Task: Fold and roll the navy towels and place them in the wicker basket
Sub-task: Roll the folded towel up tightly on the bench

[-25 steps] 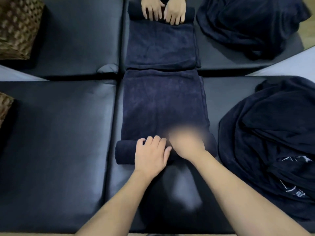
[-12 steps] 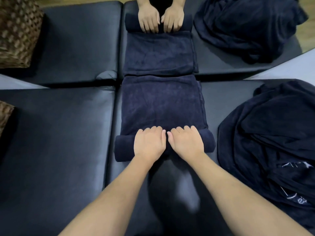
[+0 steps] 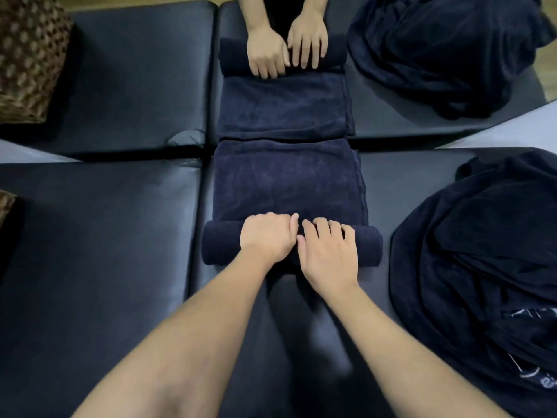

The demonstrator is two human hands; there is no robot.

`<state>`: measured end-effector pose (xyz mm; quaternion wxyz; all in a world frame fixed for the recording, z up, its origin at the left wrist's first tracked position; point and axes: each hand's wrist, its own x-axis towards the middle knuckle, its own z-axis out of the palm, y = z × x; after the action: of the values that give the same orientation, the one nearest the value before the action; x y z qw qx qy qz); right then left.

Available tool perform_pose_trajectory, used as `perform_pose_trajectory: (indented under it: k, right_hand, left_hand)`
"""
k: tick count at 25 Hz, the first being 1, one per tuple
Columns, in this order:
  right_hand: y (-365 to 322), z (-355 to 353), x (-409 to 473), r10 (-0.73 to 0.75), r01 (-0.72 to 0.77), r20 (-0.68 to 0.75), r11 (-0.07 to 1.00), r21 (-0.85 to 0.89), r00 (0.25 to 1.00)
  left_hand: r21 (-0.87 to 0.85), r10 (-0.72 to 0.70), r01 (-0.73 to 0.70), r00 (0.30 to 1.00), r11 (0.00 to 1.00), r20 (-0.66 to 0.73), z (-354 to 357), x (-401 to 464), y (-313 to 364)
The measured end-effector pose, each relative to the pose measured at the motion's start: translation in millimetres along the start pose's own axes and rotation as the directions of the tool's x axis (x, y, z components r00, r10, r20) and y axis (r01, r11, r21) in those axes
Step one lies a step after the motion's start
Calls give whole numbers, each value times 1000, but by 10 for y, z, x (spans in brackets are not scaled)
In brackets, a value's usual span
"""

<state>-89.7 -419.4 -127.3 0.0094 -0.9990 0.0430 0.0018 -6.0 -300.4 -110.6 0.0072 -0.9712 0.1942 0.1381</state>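
Here the rolling step is under way: a folded navy towel (image 3: 287, 179) lies flat on the black padded cushions (image 3: 99, 236), running away from the person, and its near end is already wound into a thick roll (image 3: 217, 248) lying crosswise. The left hand (image 3: 266, 238) sits on top of the roll, fingers curled down over its far side and gripping the cloth, while the right hand (image 3: 328, 254) lies beside it, just touching it at the thumb, with bent fingers pressing on the roll's crest. A good stretch of flat towel lies beyond the roll, so by the look of it the winding is not yet half done. The next move probably calls for both hands to push forward evenly, keeping the roll tight and square to the strip so the ends do not cone out. Across the cushions a second person's hands (image 3: 286, 51) rest on a similar roll of another towel (image 3: 284, 110). Heaps of unfolded dark towels (image 3: 482, 251) lie on the right, near and far. A woven wicker basket (image 3: 27, 58) stands at the far left, well apart from the roll, so the finished bundle will have to be carried over to it.
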Motion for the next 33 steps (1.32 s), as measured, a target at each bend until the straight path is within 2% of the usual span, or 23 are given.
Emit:
perform_pose_trajectory:
  k: [2,4,8,14,19,21,23,25,28,29,30,31,32,33]
  right_hand:
    - [-16,119,-8,18,-16,-59,1000,25,998]
    - [36,136,166,-5,7,-92,1000,19,996]
    - [94,134,375,-60,59,-54,998,-29,997]
    - [43,43,146,-71,71,-48,997,-10,996]
    - [-26,-28,-530,-80,86,119,995,-43,990]
    - [-24,-80,-537,-63,75,164,995,-69,984]
    - [-7,-166,-391,-129,158,267,983,-90,955]
    - [59,-201,-157,-175,174,363,984,37,915]
    - [133,-289,123,-115,-46,568,964,261,815]
    - [129,-278,170,-105,-95,588,949,299,802]
    - [121,-281,176,-101,-93,560,947,309,823]
    - [113,-258,112,-94,-50,456,954,294,885]
    - [107,-210,-26,-73,1,284,969,247,956]
    - [109,-172,-199,-67,43,140,985,168,988]
  left_hand:
    - [-36,-36,39,997,999,66,-28,124,-3]
    - [-49,-52,55,997,997,48,-27,151,-1]
    - [-90,-74,79,996,993,59,-1,148,-26]
    - [-83,-69,76,994,994,83,18,-90,17]
    - [-94,-33,52,980,994,196,165,-677,122]
    - [-74,-4,12,994,997,112,190,-810,134]
    - [-46,-6,2,997,999,-76,191,-875,103]
    - [-60,9,-26,962,998,-272,250,-981,89]
    - [-28,79,-94,939,995,-333,497,-1259,53]
    - [-12,95,-105,933,994,-348,563,-1282,24]
    - [-13,97,-109,929,994,-358,597,-1242,-15]
    - [-20,94,-110,920,994,-381,601,-1166,-48]
    - [-28,93,-113,911,993,-401,585,-1071,-61]
    - [-22,94,-114,901,993,-423,542,-960,-63]
